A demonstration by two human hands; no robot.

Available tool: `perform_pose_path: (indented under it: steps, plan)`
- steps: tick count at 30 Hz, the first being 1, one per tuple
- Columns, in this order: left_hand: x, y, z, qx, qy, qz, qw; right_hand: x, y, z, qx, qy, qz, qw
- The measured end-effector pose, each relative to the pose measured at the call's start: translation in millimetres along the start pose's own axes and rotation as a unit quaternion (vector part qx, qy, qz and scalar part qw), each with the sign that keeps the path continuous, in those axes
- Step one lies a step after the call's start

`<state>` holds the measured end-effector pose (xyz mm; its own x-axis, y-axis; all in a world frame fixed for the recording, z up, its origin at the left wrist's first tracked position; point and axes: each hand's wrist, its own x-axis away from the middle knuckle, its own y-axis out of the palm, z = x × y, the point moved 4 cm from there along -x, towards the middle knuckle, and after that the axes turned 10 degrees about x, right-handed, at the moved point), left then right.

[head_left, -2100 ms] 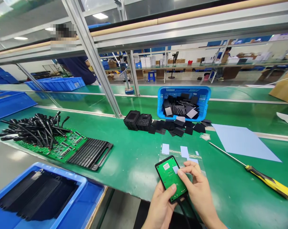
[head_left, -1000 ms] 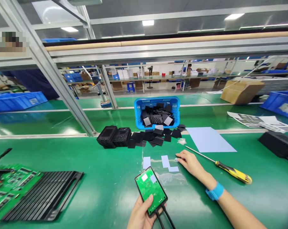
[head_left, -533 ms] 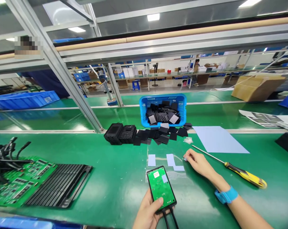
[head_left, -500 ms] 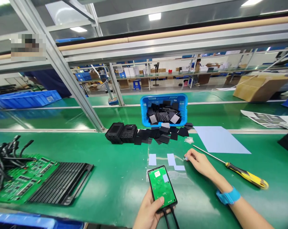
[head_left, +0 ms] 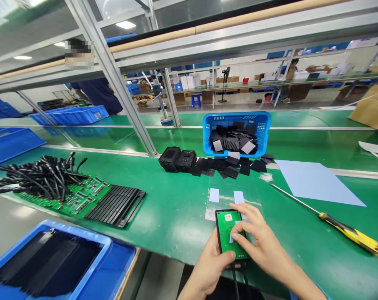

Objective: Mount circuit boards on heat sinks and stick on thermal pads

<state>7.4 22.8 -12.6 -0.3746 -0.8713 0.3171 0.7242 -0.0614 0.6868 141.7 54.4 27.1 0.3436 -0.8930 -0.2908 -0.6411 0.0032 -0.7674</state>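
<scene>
My left hand (head_left: 214, 260) is closed around a green circuit board (head_left: 225, 227) in a black case, thumb over its lower edge. Two black cables (head_left: 234, 281) hang from the case. Over the board, my right hand (head_left: 257, 233) pinches a small pale-blue pad (head_left: 231, 238) between thumb and index finger. The pad is at the board's surface; whether it is pressed down I cannot tell. A white label (head_left: 228, 217) sits near the board's top. Behind the board, pale-blue pads (head_left: 214, 195) lie on a clear plastic sheet (head_left: 221, 205), partly hidden by my hands.
A blue basket (head_left: 235, 154) of black plates stands behind, with loose plates (head_left: 231, 171) and black housings (head_left: 169, 159) before it. To the right lie a screwdriver (head_left: 348, 233) and a pale-blue sheet (head_left: 320, 183). Cabled boards (head_left: 91, 196) and a blue tray (head_left: 106, 246) are left.
My right hand has moved left from the plastic sheet onto the circuit board, with a pad in its fingers. The view has turned left and down, bringing the blue tray into sight.
</scene>
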Motion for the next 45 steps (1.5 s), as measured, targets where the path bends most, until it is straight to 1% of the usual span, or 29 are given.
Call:
perform_pose_path:
  steps: [5, 9, 14, 18, 20, 22, 24, 26, 29, 31, 33, 34, 36, 39, 42, 45]
  plan:
    - [2, 1.9, -1, -0.004, -0.003, 0.009, 1.000, 1, 7, -6, 0.025, -0.013, 0.010, 1.000]
    - [4, 2.6, 1, -0.012, -0.004, 0.016, 1.000, 1, 6, -9, 0.034, -0.024, 0.020, 0.999]
    - [3, 0.5, 0, -0.012, -0.005, 0.010, 1.000, -1, 3, -9, 0.047, -0.037, 0.023, 0.998]
    - [2, -2.4, -1, -0.007, 0.001, 0.008, 1.000, 0, 8, -9, 0.061, -0.060, 0.043, 0.995]
    - [1, -4.6, -3, -0.003, 0.008, 0.006, 1.000, 3, 13, -9, 0.060, -0.055, 0.064, 0.995]
    - [1, -8.3, -5, 0.002, 0.008, 0.007, 1.000, 4, 18, -5, 0.050, -0.026, 0.078, 0.995]
    - [0, -13.8, -7, 0.009, 0.003, 0.020, 1.000, 0, 19, 3, 0.029, 0.008, 0.078, 0.997]
    - [0, -20.4, -6, 0.022, 0.009, 0.049, 0.998, -10, 13, 19, 0.025, 0.028, 0.077, 0.996]
    - [-4, -28.1, 2, 0.046, 0.037, 0.090, 0.994, -35, -5, 57, 0.075, 0.057, 0.084, 0.992]
    - [-8, -30.4, 9, 0.065, 0.053, 0.096, 0.992, -53, -13, 84, 0.102, 0.072, 0.068, 0.990]
    - [-12, -31.8, 14, 0.079, 0.061, 0.095, 0.990, -66, -13, 104, 0.122, 0.077, 0.044, 0.989]
    - [-14, -32.6, 15, 0.084, 0.062, 0.096, 0.990, -70, -11, 110, 0.132, 0.075, 0.033, 0.988]
    - [-17, -34.6, 16, 0.092, 0.060, 0.099, 0.989, -73, -3, 116, 0.150, 0.070, 0.015, 0.986]
    - [-17, -37.5, 15, 0.099, 0.054, 0.103, 0.988, -70, 7, 116, 0.170, 0.063, 0.002, 0.983]
    - [-16, -38.4, 15, 0.101, 0.052, 0.106, 0.988, -68, 8, 116, 0.180, 0.067, -0.001, 0.981]
    - [-15, -37.8, 14, 0.103, 0.053, 0.113, 0.987, -73, 5, 116, 0.185, 0.070, -0.002, 0.980]
